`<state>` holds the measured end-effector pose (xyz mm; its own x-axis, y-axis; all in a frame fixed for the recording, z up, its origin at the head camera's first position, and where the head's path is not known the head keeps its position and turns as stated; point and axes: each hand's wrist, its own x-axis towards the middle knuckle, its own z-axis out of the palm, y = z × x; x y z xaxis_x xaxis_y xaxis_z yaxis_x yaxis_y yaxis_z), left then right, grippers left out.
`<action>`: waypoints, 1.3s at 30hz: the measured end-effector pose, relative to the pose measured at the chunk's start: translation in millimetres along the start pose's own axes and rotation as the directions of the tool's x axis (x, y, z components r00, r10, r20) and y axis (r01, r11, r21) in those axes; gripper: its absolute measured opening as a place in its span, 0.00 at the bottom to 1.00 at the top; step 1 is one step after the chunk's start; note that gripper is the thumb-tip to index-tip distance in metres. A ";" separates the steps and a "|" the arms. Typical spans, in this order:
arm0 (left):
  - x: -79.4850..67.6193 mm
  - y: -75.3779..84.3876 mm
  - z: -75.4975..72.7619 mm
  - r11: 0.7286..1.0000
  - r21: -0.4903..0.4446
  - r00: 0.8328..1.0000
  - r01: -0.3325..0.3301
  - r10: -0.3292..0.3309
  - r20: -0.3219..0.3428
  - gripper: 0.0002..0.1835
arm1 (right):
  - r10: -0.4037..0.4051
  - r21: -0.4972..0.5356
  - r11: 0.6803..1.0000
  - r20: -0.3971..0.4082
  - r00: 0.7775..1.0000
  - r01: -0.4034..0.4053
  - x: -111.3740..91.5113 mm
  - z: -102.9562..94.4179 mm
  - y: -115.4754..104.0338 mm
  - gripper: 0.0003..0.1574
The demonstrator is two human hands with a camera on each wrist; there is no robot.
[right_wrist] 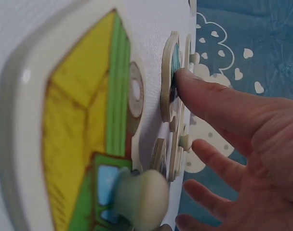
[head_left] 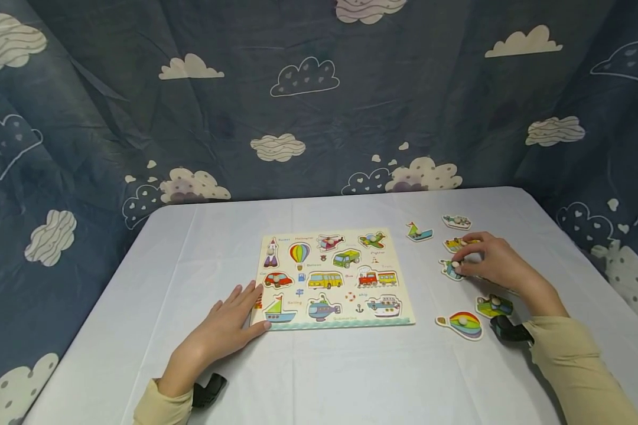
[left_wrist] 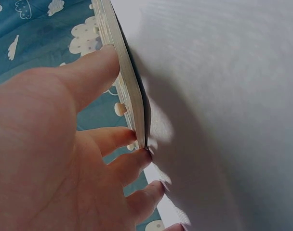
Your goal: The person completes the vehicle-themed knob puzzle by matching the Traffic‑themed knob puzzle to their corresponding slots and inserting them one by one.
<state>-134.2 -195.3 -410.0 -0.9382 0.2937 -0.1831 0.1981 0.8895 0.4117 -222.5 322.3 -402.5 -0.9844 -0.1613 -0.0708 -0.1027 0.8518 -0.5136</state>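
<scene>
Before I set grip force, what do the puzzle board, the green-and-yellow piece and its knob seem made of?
Puzzle board: probably plywood or fibreboard with a printed face; its edge is pale and looks layered.
Green-and-yellow piece: likely printed wood, perhaps glossy-coated; a highlight shines on its pale rim.
Knob: smooth, perhaps wood; plastic possible, as no grain shows.

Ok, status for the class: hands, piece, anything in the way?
Left hand on left edge of board. Right hand at blue piece, grip unclear. Nothing seen between piece and board.
</scene>
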 end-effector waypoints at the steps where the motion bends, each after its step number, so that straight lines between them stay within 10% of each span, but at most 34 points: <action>1: 0.1 0.2 -0.2 1.000 0.001 1.000 -0.001 0.001 0.001 0.43 | 0.003 -0.003 1.000 -0.003 1.000 -0.003 -0.4 0.5 0.0 0.15; 39: 0.7 -0.8 1.1 1.000 -0.012 1.000 -0.001 0.001 0.002 0.43 | -0.072 -0.010 0.997 -0.070 0.995 0.071 -1.4 2.7 -13.9 0.13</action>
<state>-134.7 -195.4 -411.4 -0.9376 0.2948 -0.1843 0.1954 0.8852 0.4222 -219.3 309.3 -397.5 -0.9821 -0.1867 0.0263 -0.1739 0.8433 -0.5085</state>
